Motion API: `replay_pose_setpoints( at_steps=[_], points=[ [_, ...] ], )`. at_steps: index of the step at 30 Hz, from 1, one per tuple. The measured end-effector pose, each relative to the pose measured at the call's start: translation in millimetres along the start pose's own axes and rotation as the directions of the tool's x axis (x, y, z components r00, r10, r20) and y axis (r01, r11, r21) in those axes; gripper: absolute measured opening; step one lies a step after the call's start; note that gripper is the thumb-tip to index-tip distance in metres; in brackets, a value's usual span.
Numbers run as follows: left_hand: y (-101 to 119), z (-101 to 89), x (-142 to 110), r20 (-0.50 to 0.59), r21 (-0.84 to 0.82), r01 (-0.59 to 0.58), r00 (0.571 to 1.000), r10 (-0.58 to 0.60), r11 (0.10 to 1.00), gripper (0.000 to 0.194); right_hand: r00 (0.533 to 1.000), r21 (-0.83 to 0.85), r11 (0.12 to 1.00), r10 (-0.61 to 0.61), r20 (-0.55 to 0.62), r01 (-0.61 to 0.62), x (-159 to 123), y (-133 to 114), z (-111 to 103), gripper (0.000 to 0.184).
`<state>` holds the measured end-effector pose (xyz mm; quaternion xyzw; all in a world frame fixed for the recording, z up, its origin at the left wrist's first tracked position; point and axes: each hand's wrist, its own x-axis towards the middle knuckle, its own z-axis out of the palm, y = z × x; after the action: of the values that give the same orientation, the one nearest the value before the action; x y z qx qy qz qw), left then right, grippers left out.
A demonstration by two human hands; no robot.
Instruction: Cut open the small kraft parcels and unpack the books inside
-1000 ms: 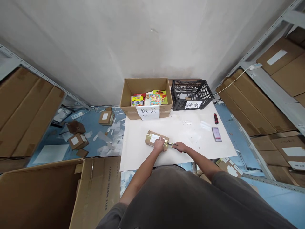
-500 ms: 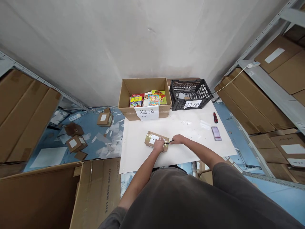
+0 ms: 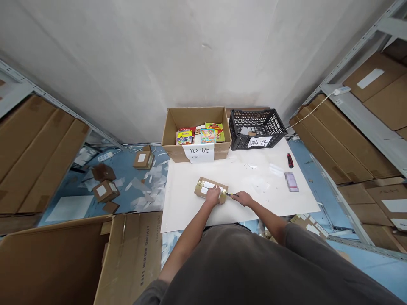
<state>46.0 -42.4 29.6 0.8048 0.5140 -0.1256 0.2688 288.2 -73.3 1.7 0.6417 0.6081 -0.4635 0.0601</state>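
Note:
A small taped cardboard box point(image 3: 200, 189) with a white label lies on the white table point(image 3: 181, 212). My left hand point(image 3: 213, 195) grips it across the top near its right end. In my right hand point(image 3: 243, 198) is a slim utility knife point(image 3: 233, 195), fingers closed round the handle. Its tip points left at the box's right end; whether the blade touches the tape is too small to tell. A second, red and black utility knife point(image 3: 290, 160) lies at the table's right side, above a blurred purple item point(image 3: 291, 181).
At the back stand an open carton point(image 3: 173, 153) of colourful booklets point(image 3: 208, 135) and a black plastic crate point(image 3: 238, 142), both with paper signs. A large open carton point(image 3: 133, 250) is at lower left. Paper scraps point(image 3: 149, 190) litter the floor. Loaded shelves flank both sides.
My right hand has moved a little right and down with the knife, away from the box's end. My left hand stays on the box. The view has shifted slightly.

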Motion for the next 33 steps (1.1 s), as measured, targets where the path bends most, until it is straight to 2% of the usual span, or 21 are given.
replay_pose_setpoints(
  at_steps=[4, 5, 7, 9, 11, 13, 15, 19, 22, 26, 29, 33],
  points=[
    [-16, 2.5, -3, -0.089, -0.053, -0.048, 0.995, 0.044, 0.997, 0.071, 0.98, 0.234, 0.966, 0.142, -0.141, -0.107, -23, 10, 23, 0.07],
    [-22, 3.4, -2, -0.12, -0.061, -0.055, 0.992, 0.048, 0.997, 0.071, 0.973, 0.296, 0.948, 0.166, -0.159, -0.114, -29, 11, 30, 0.07],
    [-33, 4.5, 1, -0.148, -0.057, -0.039, 0.988, 0.031, 0.998, 0.086, 0.966, 0.386, 0.914, 0.204, -0.161, -0.128, -39, 12, 45, 0.072],
    [-41, 4.7, 8, -0.122, -0.031, 0.008, 0.992, -0.012, 0.999, 0.108, 0.963, 0.416, 0.897, 0.227, -0.142, -0.15, -45, 6, 58, 0.075],
    [-44, 4.6, 16, -0.084, -0.006, 0.067, 0.994, -0.067, 0.998, 0.121, 0.963, 0.354, 0.927, 0.199, -0.183, -0.125, -47, -3, 70, 0.07],
    [-43, 5.2, 23, -0.057, 0.016, 0.108, 0.993, -0.107, 0.994, 0.12, 0.954, 0.208, 0.976, 0.12, -0.276, -0.063, -46, -12, 79, 0.053],
    [-42, 7.3, 26, -0.078, 0.029, 0.112, 0.991, -0.11, 0.993, 0.109, 0.941, 0.038, 0.998, 0.054, -0.334, -0.044, -45, -17, 86, 0.044],
    [-48, 16.9, 26, -0.195, 0.054, 0.036, 0.981, -0.025, 0.998, 0.087, 0.934, -0.188, 0.98, -0.002, -0.357, -0.069, -47, -12, 94, 0.048],
    [-54, 28.5, 25, -0.27, 0.073, -0.028, 0.962, 0.046, 0.997, 0.082, 0.92, -0.26, 0.964, -0.058, -0.386, -0.048, -48, -5, 96, 0.05],
    [-55, 46.4, 28, -0.415, 0.055, -0.113, 0.901, 0.126, 0.992, 0.069, 0.896, -0.304, 0.952, -0.102, -0.432, -0.039, -50, -3, 99, 0.052],
    [-51, 55.7, 31, -0.492, -0.017, -0.128, 0.865, 0.103, 0.992, 0.065, 0.889, -0.33, 0.943, -0.111, -0.444, -0.047, -53, -6, 99, 0.052],
    [-48, 57.9, 30, -0.494, -0.117, -0.154, 0.866, 0.077, 0.981, 0.064, 0.9, -0.346, 0.934, -0.078, -0.43, -0.084, -55, -18, 91, 0.051]
  ],
)
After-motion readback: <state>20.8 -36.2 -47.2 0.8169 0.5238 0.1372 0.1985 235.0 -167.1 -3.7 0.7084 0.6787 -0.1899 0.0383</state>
